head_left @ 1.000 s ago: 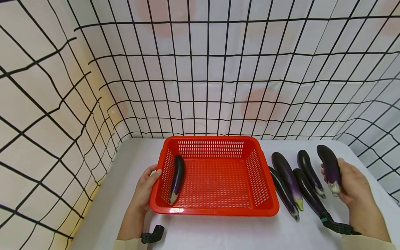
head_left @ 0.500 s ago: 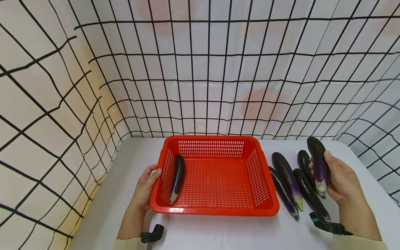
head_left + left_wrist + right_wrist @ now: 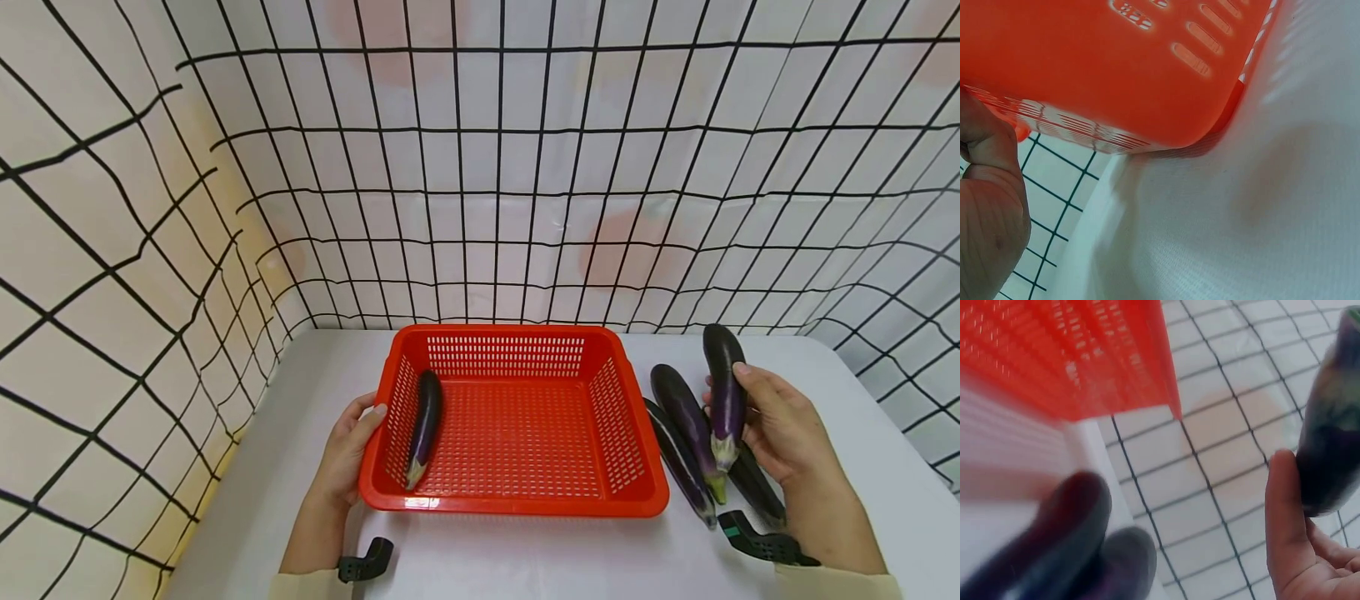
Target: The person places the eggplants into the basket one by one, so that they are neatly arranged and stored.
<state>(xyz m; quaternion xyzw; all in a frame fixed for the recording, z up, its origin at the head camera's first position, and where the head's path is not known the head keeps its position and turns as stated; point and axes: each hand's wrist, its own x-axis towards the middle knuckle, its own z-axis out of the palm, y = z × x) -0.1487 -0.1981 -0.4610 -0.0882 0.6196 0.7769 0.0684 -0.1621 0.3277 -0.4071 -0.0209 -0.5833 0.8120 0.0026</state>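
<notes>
A red plastic basket (image 3: 517, 505) with slotted sides stands in the middle of the table in the head view. My left hand (image 3: 347, 450) grips its left rim, thumb over the edge; the left wrist view shows the basket's outer wall (image 3: 1116, 69) close by. Inside, along the left wall, lies one eggplant (image 3: 426, 429). Right of the basket, my right hand (image 3: 787, 429) holds another eggplant (image 3: 726, 392) above the table, stem end toward me. Beneath and beside it lie a purple eggplant (image 3: 682, 417), a slim dark one (image 3: 678, 467) and another (image 3: 757, 490), partly covered.
A black wire grid (image 3: 495, 196) with white sheeting behind it rises at the back and both sides. White cloth covers the table (image 3: 555, 558). Black straps with small devices sit on both wrists, such as the left wrist device (image 3: 366, 563).
My right hand has moved left with the held eggplant, from the table's right side to over the eggplants beside the basket. The left hand and the basket have stayed in place.
</notes>
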